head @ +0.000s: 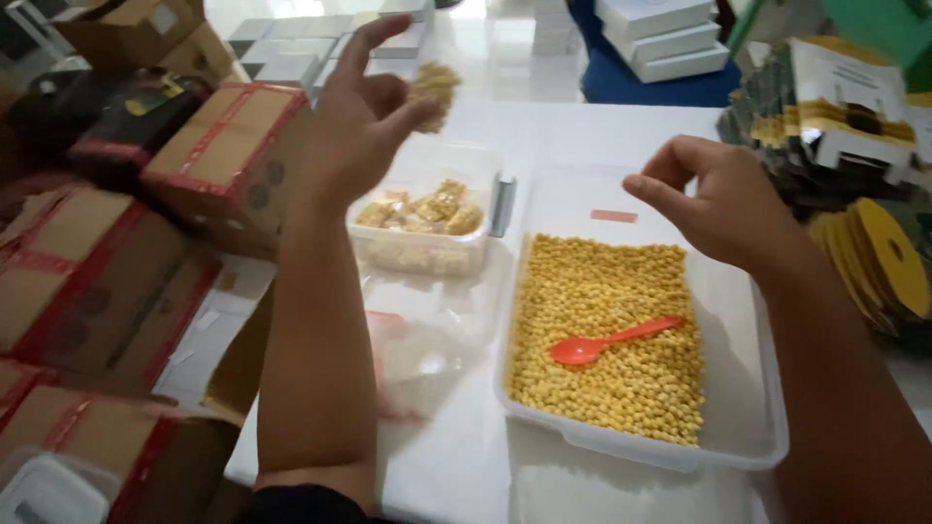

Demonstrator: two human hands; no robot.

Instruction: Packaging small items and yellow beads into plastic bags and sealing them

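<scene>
Two hands hover above the long tray (748, 408) of yellow pellets. Left hand (364, 121) pinches a small packet (437, 89); right hand (723, 204) curls loosely, holding nothing.

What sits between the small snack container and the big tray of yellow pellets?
In the head view, a grey clip-like piece stands between the small container and the pellet tray.

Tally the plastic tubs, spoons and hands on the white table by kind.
Clear plastic tubs: 2, the large tub of yellow pellets and the small tub of snack pieces
Orange spoon: 1
Hands: 2, left hand, right hand
Total: 5
</scene>
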